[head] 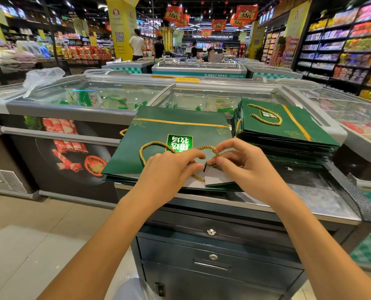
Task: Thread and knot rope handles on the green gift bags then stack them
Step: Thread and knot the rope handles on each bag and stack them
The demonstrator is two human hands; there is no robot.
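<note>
A green gift bag [158, 135] lies flat on the near counter [310, 198], its mouth turned toward the person and its bottom toward the far freezer chest [93, 98]. The gold rope [150, 145] arcs over the bag's face in a wide loop, left to right, then curls back down to the near rim, where both hands meet. The right hand [245, 167] pinches the rope's free end between thumb and forefinger, right at the rim. The left hand [169, 169] has its fingers curled, with thumb and forefinger closed on the bag's lip at the same spot; whether it also traps the rope I cannot tell, though a stretch of rope shows just beneath it. What matters next is that the rope end sits at the tips of the right hand's fingers and points leftward into the left hand's pinch, while the bag's long axis runs left to right across the counter. The hole itself is hidden by the fingers, so this looks like the threading or knotting of the second end, the right hand feeding and the left steadying. Just right of the bag stands a stack of bags [292, 135] — the top one already roped.
</note>
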